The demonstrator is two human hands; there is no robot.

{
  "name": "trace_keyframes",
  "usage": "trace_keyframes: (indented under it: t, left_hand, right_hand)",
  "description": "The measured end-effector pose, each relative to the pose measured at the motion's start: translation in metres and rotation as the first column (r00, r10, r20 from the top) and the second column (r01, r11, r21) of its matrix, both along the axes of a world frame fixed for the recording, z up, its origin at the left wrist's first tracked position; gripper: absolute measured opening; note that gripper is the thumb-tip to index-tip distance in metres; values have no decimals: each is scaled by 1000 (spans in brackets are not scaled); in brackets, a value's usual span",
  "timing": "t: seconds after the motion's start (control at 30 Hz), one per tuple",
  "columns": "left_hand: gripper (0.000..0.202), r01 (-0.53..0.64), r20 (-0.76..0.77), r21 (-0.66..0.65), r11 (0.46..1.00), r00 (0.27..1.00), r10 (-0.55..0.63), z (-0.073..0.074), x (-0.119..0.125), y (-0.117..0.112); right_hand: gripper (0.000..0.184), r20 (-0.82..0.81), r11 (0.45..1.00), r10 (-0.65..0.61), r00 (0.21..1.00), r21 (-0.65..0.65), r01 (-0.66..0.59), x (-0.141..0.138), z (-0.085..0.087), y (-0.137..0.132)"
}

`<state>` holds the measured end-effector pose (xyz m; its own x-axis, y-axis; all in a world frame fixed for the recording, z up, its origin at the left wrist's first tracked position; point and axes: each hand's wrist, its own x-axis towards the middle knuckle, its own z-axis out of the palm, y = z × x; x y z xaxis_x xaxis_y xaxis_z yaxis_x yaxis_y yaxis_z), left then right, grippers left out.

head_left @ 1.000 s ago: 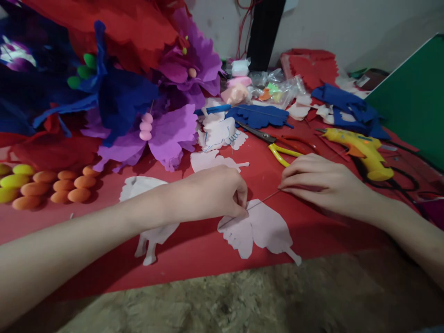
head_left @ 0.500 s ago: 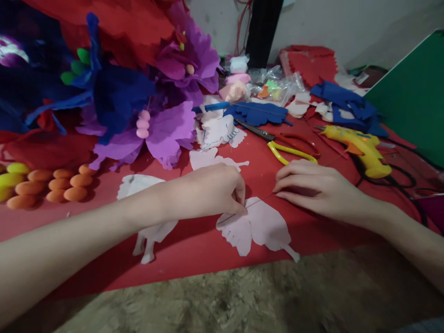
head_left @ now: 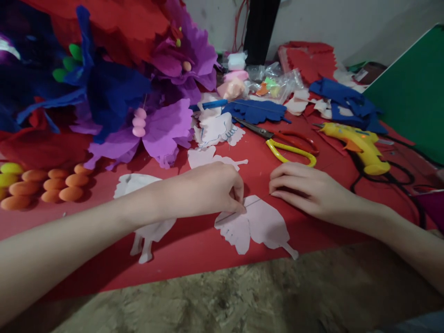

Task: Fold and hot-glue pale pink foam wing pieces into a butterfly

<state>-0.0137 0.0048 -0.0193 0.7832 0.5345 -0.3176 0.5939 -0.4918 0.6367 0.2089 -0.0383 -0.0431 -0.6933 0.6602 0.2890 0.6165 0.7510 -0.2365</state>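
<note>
My left hand point(head_left: 222, 187) is closed in a pinch at the upper edge of a pale pink butterfly-shaped cutout point(head_left: 267, 219). Its fingertips press a thin dark wire point(head_left: 253, 202) that runs along this edge. To the right, my right hand point(head_left: 300, 187) has its fingers drawn together at the wire's far end, a little above the red surface; the tip of the wire is hidden there. Under my left forearm lies a second pale cutout point(head_left: 149, 240), partly covered. Just beyond my left hand is another pale pink cutout point(head_left: 204, 158).
Scissors point(head_left: 291, 150) with red and yellow handles and a yellow glue gun point(head_left: 360, 143) lie behind my right hand. Purple petals point(head_left: 166, 132) and orange egg-shaped pieces point(head_left: 72, 187) are at the left. Blue cutouts point(head_left: 255, 111) lie further back. A green panel point(head_left: 409, 88) stands at right.
My right fingertips have shifted slightly left, closer to my left hand. The left hand keeps its pinch on the wire, and the whole view has moved a little.
</note>
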Motion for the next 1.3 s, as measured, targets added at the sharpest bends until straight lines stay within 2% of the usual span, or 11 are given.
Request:
trace_keyframes:
  t: [0.33,0.57,0.73,0.97,1.17,1.3]
  left_hand:
    - [17,5,42,-24,1000,999,-4,-3,-1,1]
    - [18,-10,48,-16,1000,999,11,-4,0,2]
    - [18,-16,55,-31,999,998,18,-5,-1,2]
    - [14,-38,57,-43,998,998,41,0,1,0]
    - [16,-33,126,-20,999,991,35,7,3,-1]
    - [19,-114,252,32,993,962,103,12,5,-4]
  right_hand:
    - [17,-9,999,-9,1000,-34,9,-4,1,-2]
    - [21,72,999,15,997,29,-17,-6,2,-3]
    - [24,115,994,-63,991,95,53,-9,0,-5]
    - [19,22,996,-84,996,-31,85,-9,0,-6]
    - [25,41,999,-49,998,-8,49,-9,11,-5]
    - [23,54,997,-58,997,53,55,-14,23,-5]
